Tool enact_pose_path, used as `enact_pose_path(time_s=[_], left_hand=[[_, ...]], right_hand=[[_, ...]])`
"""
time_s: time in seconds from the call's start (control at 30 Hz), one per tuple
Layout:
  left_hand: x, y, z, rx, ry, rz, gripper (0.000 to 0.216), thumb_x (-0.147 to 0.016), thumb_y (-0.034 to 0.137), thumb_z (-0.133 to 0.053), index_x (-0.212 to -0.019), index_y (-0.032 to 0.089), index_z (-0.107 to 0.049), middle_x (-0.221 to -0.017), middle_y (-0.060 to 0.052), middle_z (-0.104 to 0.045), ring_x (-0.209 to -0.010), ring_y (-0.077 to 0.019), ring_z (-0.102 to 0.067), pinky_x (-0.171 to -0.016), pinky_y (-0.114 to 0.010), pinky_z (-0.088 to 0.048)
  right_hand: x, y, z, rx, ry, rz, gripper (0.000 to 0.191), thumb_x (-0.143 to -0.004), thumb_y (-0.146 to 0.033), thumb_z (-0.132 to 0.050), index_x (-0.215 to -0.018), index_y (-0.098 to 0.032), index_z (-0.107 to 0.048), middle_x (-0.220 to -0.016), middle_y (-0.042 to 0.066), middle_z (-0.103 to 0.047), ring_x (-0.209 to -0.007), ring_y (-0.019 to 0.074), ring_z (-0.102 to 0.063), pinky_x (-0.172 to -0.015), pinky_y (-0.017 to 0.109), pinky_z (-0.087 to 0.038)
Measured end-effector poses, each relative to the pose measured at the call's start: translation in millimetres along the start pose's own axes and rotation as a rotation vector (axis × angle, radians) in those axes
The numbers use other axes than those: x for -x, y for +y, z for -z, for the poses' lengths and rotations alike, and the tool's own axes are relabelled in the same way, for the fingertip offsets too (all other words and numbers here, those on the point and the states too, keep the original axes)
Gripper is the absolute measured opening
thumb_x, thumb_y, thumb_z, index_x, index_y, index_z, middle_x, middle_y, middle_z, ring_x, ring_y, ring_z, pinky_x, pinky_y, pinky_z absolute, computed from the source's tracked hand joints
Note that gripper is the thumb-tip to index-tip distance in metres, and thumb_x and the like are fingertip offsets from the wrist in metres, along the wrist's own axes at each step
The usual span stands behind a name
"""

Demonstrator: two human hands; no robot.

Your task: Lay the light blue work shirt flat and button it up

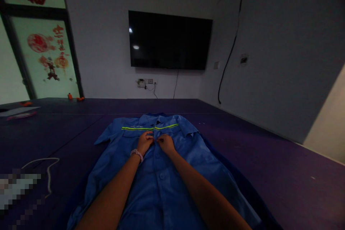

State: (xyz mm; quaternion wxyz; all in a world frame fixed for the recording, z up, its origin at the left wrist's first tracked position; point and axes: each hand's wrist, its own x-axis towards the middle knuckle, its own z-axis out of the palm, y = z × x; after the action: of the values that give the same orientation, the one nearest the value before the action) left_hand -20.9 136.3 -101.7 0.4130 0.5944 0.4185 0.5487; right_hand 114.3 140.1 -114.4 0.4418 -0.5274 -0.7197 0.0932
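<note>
Below the stripe [137, 128], I have left hand [145, 142] and right hand [166, 143], grip pinched on the shirt [185, 158]'s placket [158, 167], seemingly light, soft cloth best held by its edges.

Single view: the head-worn camera faces forward and slightly down. The blue short-sleeved shirt [147, 187] lies close below, running off the lower edge; the wall-mounted television [170, 41] sits well beyond, above frame centre.
</note>
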Motion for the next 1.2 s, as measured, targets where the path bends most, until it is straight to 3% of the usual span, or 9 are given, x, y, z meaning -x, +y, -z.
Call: enact_pose_path(time_s=[0.17,0.3,0.43,0.57,0.8,1.2], left_hand=[[-0.7,-0.4,-0.8,0.000,-0.016,-0.019,0.040,-0.064,0.013,-0.057,-0.104,0.011,-0.054,-0.064,0.000,-0.061,-0.047,-0.0082,-0.051,-0.047,-0.017,-0.038],[-2.7,-1.6,-2.4,-0.168,0.024,-0.058,0.036,-0.065,0.019,-0.058,-0.100,0.011,-0.056,-0.062,0.000,-0.060,-0.048,-0.0096,-0.051,-0.048,-0.019,-0.038],[-2.1,-1.6,-2.5,-0.298,0.062,-0.075,0.015,-0.066,0.026,-0.059,-0.074,0.013,-0.061,-0.056,0.001,-0.055,-0.050,-0.0104,-0.050,-0.049,-0.019,-0.035],[-1.2,-1.1,-1.5,-0.407,0.034,-0.088,0.029,-0.069,0.031,-0.056,-0.046,0.015,-0.052,-0.044,0.003,-0.043,-0.045,-0.0090,-0.040,-0.047,-0.020,-0.026],[-2.5,-1.3,-3.6,-0.503,0.018,-0.107,0.033,-0.072,0.034,-0.050,-0.046,0.014,-0.049,-0.043,0.003,-0.040,-0.047,-0.0095,-0.036,-0.049,-0.021,-0.023],[0.4,1.6,-5.1,-0.518,0.057,-0.125,0.030,-0.071,0.035,-0.049,-0.050,0.014,-0.052,-0.047,0.001,-0.047,-0.049,-0.0109,-0.042,-0.052,-0.021,-0.029]], right_hand=[[1.1,-0.9,0.9,0.001,0.021,-0.018,0.011,-0.072,-0.015,-0.059,-0.070,-0.016,-0.069,-0.074,0.006,-0.067,-0.070,0.0162,-0.061,-0.065,0.022,-0.043],[2.1,-2.4,0.1,0.002,0.026,-0.037,0.011,-0.073,-0.015,-0.058,-0.071,-0.015,-0.069,-0.074,0.006,-0.067,-0.069,0.0157,-0.062,-0.064,0.021,-0.043],[2.3,-4.0,0.0,0.014,0.027,-0.059,0.011,-0.074,-0.017,-0.058,-0.070,-0.015,-0.068,-0.075,0.007,-0.067,-0.070,0.0159,-0.062,-0.064,0.021,-0.042],[2.0,-4.4,0.8,0.030,0.019,-0.073,0.011,-0.075,-0.019,-0.059,-0.073,-0.014,-0.068,-0.079,0.007,-0.067,-0.073,0.0156,-0.062,-0.066,0.020,-0.042],[2.1,-5.7,2.0,0.072,-0.006,-0.085,0.012,-0.077,-0.020,-0.057,-0.076,-0.014,-0.068,-0.083,0.007,-0.067,-0.077,0.0151,-0.061,-0.069,0.020,-0.042],[0.6,-1.6,-4.1,0.089,0.048,-0.064,0.011,-0.074,-0.018,-0.058,-0.073,-0.012,-0.067,-0.079,0.009,-0.066,-0.075,0.0154,-0.060,-0.068,0.021,-0.042]])
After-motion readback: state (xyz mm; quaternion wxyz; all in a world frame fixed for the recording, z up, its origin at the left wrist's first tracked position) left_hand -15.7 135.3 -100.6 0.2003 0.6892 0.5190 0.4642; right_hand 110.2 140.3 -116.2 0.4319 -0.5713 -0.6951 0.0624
